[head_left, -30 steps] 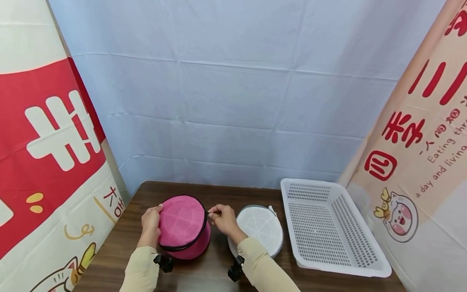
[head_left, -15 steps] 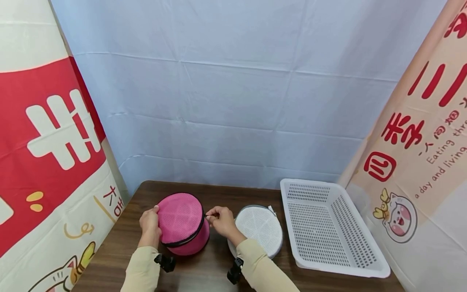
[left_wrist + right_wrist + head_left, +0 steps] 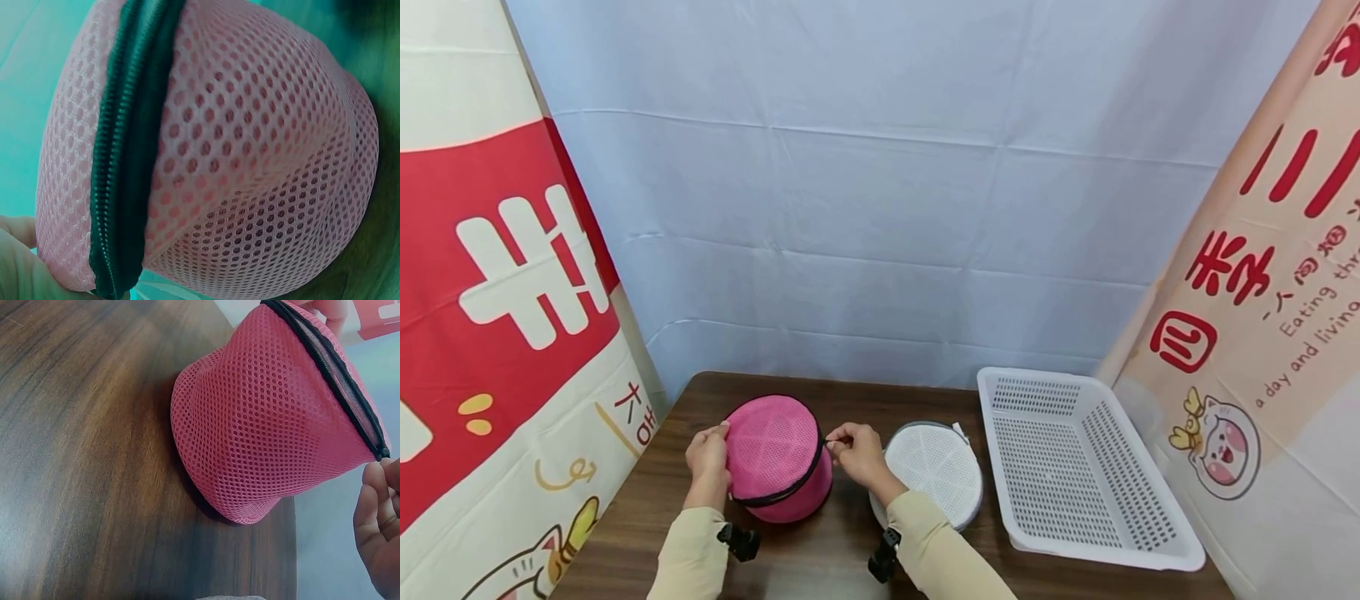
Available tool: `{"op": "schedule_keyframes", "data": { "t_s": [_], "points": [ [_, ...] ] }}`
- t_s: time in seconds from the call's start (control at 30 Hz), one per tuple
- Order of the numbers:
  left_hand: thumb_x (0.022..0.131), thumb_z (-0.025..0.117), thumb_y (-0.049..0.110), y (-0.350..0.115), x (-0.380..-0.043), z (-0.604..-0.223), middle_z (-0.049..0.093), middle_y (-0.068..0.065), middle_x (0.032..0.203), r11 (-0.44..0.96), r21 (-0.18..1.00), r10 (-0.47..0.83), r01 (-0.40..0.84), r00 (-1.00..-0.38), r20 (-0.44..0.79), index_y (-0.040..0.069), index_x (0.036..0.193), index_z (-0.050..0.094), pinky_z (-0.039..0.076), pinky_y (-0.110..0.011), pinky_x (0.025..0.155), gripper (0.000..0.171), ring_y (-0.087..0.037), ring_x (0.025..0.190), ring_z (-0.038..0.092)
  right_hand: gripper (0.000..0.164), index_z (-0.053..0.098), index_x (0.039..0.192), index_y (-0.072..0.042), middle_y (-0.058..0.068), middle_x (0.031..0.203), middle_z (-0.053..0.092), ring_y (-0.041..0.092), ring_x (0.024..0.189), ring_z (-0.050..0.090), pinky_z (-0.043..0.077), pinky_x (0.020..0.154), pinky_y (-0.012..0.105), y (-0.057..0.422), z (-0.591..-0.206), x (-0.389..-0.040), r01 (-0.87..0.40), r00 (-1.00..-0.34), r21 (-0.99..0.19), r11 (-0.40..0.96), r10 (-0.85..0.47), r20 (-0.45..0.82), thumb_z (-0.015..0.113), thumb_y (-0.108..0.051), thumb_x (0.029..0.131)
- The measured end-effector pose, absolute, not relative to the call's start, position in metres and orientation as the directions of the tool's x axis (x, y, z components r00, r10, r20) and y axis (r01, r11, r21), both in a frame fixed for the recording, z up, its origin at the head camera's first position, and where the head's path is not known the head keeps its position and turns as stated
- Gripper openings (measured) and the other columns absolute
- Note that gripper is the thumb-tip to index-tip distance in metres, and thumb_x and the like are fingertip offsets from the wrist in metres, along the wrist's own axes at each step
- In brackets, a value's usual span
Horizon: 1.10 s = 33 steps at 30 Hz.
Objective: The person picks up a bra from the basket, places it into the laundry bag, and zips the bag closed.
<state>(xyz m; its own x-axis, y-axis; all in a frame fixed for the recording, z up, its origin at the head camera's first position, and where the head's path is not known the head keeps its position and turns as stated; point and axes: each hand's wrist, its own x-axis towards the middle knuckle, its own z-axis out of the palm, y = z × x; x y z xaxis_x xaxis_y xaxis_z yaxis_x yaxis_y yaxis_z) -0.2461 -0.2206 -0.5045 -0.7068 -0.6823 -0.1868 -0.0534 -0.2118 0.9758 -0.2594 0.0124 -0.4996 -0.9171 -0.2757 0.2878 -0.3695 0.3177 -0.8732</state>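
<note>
A pink mesh laundry bag (image 3: 772,446), round and drum-shaped, stands on the left part of the table. My left hand (image 3: 706,457) grips its upper left edge; a thumb and part of a finger show at the corner of the left wrist view. Around the top runs a black zipper (image 3: 128,144), whose teeth look closed along the stretch seen there. At the right side of the rim, my right hand (image 3: 859,452) pinches the zipper's end (image 3: 382,452) between thumb and finger. The pull tab itself is hidden by the fingertips. The mesh wall sags and creases below the zipper.
A white round mesh bag (image 3: 936,471) with a grey edge lies right of the pink one, partly under my right forearm. Farther right stands a white perforated plastic basket (image 3: 1007,500). The dark wooden table (image 3: 850,398) ends at a pale blue cloth backdrop (image 3: 880,250).
The pink bag's top has risen slightly and shifted a little left since one second ago, with both hands moving along. Over the last half second almost nothing has moved.
</note>
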Motion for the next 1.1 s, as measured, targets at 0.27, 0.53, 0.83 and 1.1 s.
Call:
{"op": "schedule_keyframes", "data": {
  "t_s": [0.27, 0.53, 0.83, 1.1],
  "points": [
    [0.092, 0.056, 0.020, -0.220, -0.244, -0.501, 0.051, -0.019, 0.106, -0.055, 0.993, -0.681, -0.104, -0.724, -0.114, -0.006, 0.101, 0.055, 0.038, -0.033, 0.080, 0.028, -0.026, 0.094, 0.046, 0.005, 0.066, 0.080, 0.003, 0.016, 0.066, 0.062, 0.022, 0.053, 0.061, 0.045, 0.047, 0.021, 0.011, -0.501, -0.263, -0.370, -0.919, -0.875, 0.312, -0.262, 0.295, 0.063, 0.007, 0.082],
    [0.093, 0.052, 0.030, -0.223, -0.236, -0.499, 0.057, -0.026, 0.108, 0.320, 0.914, -0.633, -0.249, -0.774, 0.011, -0.004, 0.111, 0.058, 0.032, -0.051, 0.092, 0.039, -0.043, 0.106, 0.045, 0.006, 0.065, 0.079, 0.003, 0.002, 0.062, 0.058, 0.023, 0.056, 0.062, 0.048, 0.048, 0.023, 0.009, -0.504, -0.260, -0.341, -0.927, -0.896, 0.284, -0.260, 0.270, 0.062, 0.007, 0.082],
    [0.093, 0.051, 0.033, -0.228, -0.234, -0.494, 0.054, -0.028, 0.113, 0.401, 0.874, -0.570, -0.276, -0.821, 0.002, -0.007, 0.120, 0.050, 0.032, -0.052, 0.091, 0.048, -0.045, 0.109, 0.044, 0.007, 0.066, 0.080, 0.002, 0.003, 0.063, 0.060, 0.010, 0.051, 0.057, 0.048, 0.049, 0.023, 0.013, -0.505, -0.262, -0.359, -0.917, -0.888, 0.289, -0.285, 0.278, 0.062, 0.007, 0.083],
    [0.092, 0.049, 0.042, -0.238, -0.242, -0.485, 0.049, -0.028, 0.120, 0.480, 0.839, -0.512, -0.256, -0.858, 0.032, -0.005, 0.128, 0.045, 0.031, -0.054, 0.091, 0.059, -0.045, 0.113, 0.040, 0.007, 0.066, 0.080, 0.003, 0.010, 0.066, 0.062, 0.034, 0.060, 0.062, 0.047, 0.049, 0.022, 0.012, -0.504, -0.264, -0.339, -0.917, -0.894, 0.292, -0.314, 0.245, 0.060, 0.007, 0.083]
  ]
}}
